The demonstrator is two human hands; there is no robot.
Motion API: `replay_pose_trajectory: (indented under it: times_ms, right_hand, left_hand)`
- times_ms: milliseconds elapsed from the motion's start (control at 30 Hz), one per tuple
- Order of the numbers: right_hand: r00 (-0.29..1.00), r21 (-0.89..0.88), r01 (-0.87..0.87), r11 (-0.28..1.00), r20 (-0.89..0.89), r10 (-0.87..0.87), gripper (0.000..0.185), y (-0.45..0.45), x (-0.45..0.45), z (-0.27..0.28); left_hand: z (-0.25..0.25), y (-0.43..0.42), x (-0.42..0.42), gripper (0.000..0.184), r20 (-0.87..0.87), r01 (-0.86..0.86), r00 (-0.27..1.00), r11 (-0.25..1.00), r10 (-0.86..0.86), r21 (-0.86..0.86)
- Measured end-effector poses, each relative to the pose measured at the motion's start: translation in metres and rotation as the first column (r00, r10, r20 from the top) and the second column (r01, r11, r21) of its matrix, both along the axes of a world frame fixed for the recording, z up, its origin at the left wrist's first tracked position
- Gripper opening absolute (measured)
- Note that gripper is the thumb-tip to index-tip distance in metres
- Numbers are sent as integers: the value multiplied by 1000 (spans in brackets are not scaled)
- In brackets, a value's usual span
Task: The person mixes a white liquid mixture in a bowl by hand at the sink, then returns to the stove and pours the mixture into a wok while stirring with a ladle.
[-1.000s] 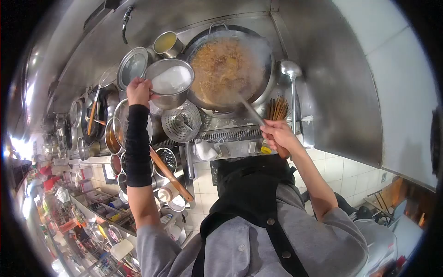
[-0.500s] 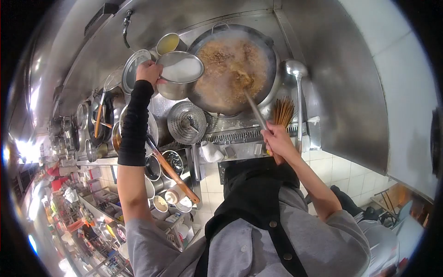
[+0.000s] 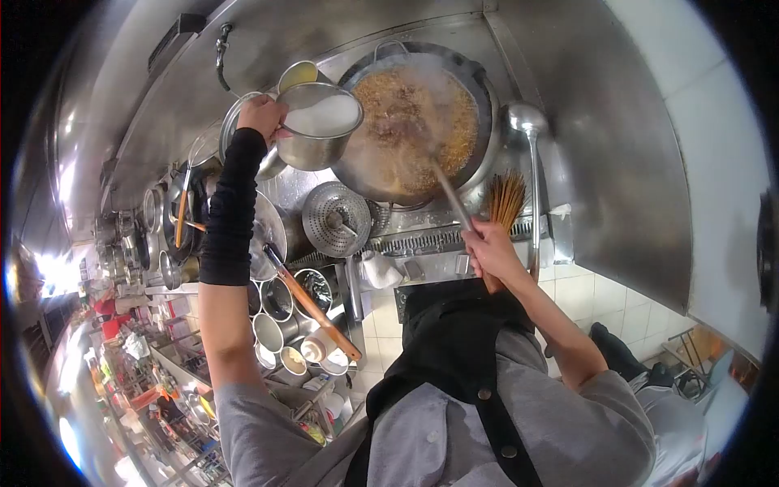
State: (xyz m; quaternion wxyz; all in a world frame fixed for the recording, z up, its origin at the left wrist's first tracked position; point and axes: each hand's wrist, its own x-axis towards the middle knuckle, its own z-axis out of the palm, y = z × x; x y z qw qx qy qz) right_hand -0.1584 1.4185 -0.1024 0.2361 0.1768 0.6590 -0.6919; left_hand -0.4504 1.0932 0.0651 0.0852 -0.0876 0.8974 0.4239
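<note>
My left hand [image 3: 261, 116] is closed on the side of a metal pot [image 3: 315, 152], which is tilted toward the wok and holds something white; I cannot tell if it is liquid or powder. The big dark wok [image 3: 480, 150] is on the stove, full of steaming, bubbling brown food [image 3: 406, 122]. My right hand [image 3: 491, 250] is wrapped around a long-handled wok utensil [image 3: 451, 195]. Its head is hidden in the food. Just beside that hand stands a bamboo brush [image 3: 506, 200]. To the right of the wok lies a large metal ladle [image 3: 531, 158].
A perforated strainer [image 3: 329, 213] rests at the stove's front left. Behind the pot is a container of yellowish liquid [image 3: 298, 75]. A tap [image 3: 221, 55] hangs at the back wall. A wooden-handled tool [image 3: 316, 307] sticks out over seasoning pots [image 3: 268, 329]. A white cloth [image 3: 380, 269] lies at the edge.
The utensil has shifted in the wok and the food is stirred around. The metal pot is slightly higher and still tilted in my left hand. The whole view has shifted slightly.
</note>
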Motion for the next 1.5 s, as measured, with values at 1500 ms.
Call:
replay_pose_trajectory:
  times_ms: [1500]
  right_hand:
    - [991,-192,-85,978,84,103,35,2,-22,0]
  left_hand:
    - [12,-26,-61,12,161,400,598,119,-785,-909]
